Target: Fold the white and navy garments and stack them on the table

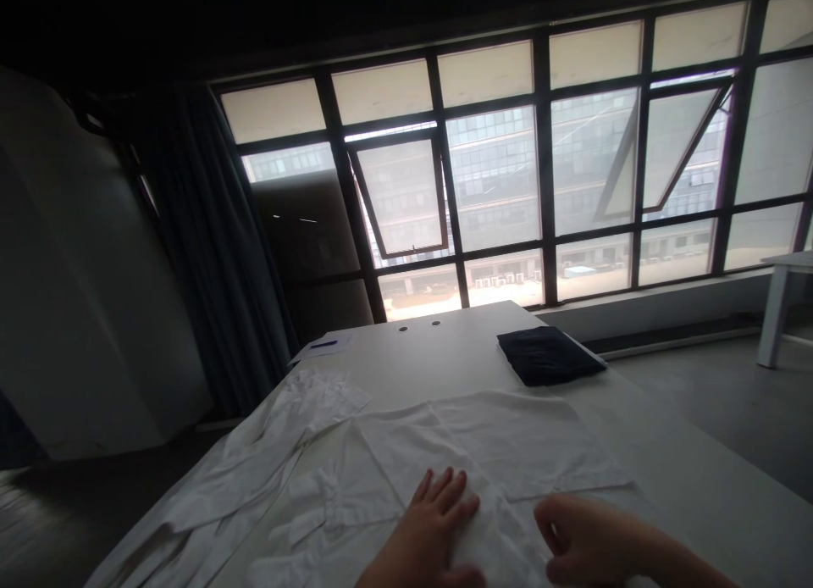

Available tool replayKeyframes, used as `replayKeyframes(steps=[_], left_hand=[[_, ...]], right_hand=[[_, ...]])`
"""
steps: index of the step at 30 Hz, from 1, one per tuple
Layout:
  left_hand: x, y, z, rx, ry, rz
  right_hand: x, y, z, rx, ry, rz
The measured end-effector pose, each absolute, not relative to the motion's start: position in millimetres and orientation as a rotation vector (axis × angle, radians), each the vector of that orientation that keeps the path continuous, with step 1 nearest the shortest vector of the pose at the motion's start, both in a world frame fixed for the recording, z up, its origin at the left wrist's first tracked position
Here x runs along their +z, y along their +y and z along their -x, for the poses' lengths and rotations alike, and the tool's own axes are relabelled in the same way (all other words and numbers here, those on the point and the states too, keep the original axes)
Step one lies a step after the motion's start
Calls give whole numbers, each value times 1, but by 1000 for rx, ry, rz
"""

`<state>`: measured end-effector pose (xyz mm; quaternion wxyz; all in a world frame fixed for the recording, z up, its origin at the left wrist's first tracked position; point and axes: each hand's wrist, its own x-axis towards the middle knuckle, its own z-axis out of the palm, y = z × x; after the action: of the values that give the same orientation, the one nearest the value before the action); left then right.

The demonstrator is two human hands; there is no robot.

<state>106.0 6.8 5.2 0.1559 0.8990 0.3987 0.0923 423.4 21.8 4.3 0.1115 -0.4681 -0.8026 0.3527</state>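
Observation:
A white garment (438, 435) lies spread over the near part of the table, with creases and a gathered part on its left side. My left hand (435, 529) rests flat on it, fingers spread. To the right, my right hand (584, 537) is closed, thumb and fingers curled together at the cloth; it appears to pinch a fold of the garment, though the fingertips are partly hidden. More rumpled white cloth (254, 478) runs along the table's left edge.
On the white table (438, 359) a folded dark cloth (546, 355) lies at the right. Paper with a blue pen (323, 344) sits at the far left corner. Beyond are windows (495, 181), a dark curtain (209, 257) and another table (771, 317).

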Motion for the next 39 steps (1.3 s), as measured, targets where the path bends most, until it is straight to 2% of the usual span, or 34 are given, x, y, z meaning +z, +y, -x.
replayKeyframes(steps=[4,9,13,18,24,31,39], left_hand=[[-7,14,-100,122,1137,-2572],[-9,21,-93,85,1200,-2540],[-8,33,-67,29,1685,-2358],[-9,50,-18,-94,2140,-2137],[3,69,-23,-87,2251,-2208],[-31,107,-85,2,2119,-2285],[-36,147,-34,47,2432,-1992]], right_hand=[[11,11,-392,577,-2394,1178],[-37,18,-371,295,-2656,604],[-63,27,-374,-150,-2686,447],[-61,28,-376,-645,-2573,344],[-60,27,-374,-781,-2493,340],[-66,31,-374,-854,-2484,340],[-80,36,-374,-786,-2462,344]])
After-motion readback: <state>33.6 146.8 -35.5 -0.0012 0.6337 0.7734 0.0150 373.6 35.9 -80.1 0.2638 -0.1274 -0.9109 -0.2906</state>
